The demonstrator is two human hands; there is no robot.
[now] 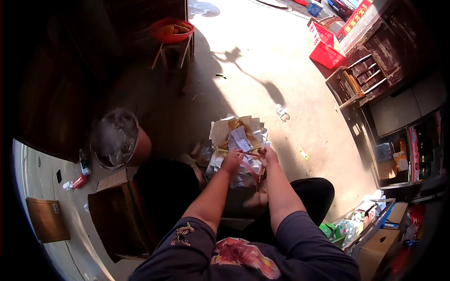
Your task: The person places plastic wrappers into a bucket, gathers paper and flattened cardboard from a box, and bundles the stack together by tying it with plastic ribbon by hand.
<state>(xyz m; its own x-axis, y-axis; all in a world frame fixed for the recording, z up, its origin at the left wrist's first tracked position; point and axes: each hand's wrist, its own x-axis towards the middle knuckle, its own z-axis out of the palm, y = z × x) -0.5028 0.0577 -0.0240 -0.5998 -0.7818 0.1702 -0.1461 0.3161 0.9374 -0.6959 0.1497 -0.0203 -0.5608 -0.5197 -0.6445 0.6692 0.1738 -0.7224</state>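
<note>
Gripping pink strap [251, 169] with closed fingers, my left hand [268, 158] and right hand [230, 162]; uneven pull may scatter paper stack [240, 137].

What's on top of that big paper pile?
White papers lie over yellowish sheets. The left hand and right hand hide part of the pile, and what's deeper down is covered.

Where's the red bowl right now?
In the head view, the red bowl is at the top, left of the middle, on a stool, farther away than the pile of papers.
</note>
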